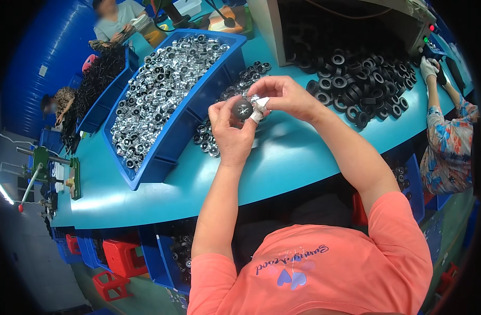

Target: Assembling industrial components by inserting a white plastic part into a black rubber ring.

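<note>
My left hand (231,134) is closed around a small black wheel (242,109), a rubber-like ring with a silver hub showing in its middle. Close beside it, the fingers of my right hand (292,100) pinch a small shiny metal part (254,98), partly hidden by the fingers. White wrapping shows on fingertips where the two hands meet. Loose silver hubs (209,143) lie on the table around and behind my left hand. To the right of my hands is a pile of black rings (362,86).
A large blue bin (162,157) heaped with silver hubs stands left on the teal table (219,199). Behind the rings is a pale machine housing (274,31). A green hand press (41,163) stands far left. Co-workers sit at the far left and right. Red stools (124,257) stand below.
</note>
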`<action>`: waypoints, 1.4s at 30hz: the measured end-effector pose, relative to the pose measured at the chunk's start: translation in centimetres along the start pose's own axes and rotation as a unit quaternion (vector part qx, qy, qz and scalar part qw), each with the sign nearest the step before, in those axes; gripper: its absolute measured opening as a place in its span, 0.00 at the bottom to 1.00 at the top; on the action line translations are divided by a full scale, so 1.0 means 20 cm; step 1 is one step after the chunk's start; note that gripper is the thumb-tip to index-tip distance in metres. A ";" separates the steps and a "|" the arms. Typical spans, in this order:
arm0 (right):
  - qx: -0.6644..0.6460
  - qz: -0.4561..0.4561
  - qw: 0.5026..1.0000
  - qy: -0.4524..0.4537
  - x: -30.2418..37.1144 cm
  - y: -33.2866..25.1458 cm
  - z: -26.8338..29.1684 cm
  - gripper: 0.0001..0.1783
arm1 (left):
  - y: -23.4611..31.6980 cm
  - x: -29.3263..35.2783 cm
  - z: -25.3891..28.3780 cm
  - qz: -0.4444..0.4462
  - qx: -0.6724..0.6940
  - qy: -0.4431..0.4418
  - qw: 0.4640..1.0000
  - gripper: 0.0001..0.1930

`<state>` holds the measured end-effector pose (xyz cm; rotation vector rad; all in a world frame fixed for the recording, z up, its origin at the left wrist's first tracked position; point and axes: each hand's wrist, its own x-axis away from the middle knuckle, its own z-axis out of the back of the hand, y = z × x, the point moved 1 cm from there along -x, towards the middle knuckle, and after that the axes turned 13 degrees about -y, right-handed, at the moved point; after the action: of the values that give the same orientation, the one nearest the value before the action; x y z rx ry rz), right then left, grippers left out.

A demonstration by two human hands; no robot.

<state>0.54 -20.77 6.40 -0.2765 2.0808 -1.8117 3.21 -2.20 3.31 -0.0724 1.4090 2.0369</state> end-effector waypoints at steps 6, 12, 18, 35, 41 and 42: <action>-0.011 0.013 1.000 0.020 0.00 0.00 0.01 0.17 | 0.01 -0.01 -0.01 -0.004 0.082 -0.013 0.997 0.25; -0.015 0.011 1.000 0.002 0.00 0.01 0.00 0.18 | -0.01 -0.01 -0.02 0.016 0.124 -0.025 0.992 0.28; 0.113 0.039 0.993 0.023 -0.02 0.09 -0.01 0.19 | -0.05 0.00 -0.03 0.019 0.187 -0.055 0.981 0.31; 0.116 0.045 0.990 0.068 -0.02 0.08 -0.01 0.19 | -0.02 -0.03 0.02 0.059 0.415 -0.074 0.905 0.29; 0.113 0.040 0.990 0.077 -0.01 0.07 0.01 0.20 | -0.03 -0.04 0.02 0.059 0.430 -0.078 0.898 0.31; 0.105 0.036 0.991 0.078 -0.01 0.07 0.01 0.20 | -0.03 -0.03 0.02 0.063 0.434 -0.080 0.895 0.31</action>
<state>0.96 -20.58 5.08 -0.0027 1.9481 -2.0449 4.21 -2.08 3.20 0.5639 2.1106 1.2897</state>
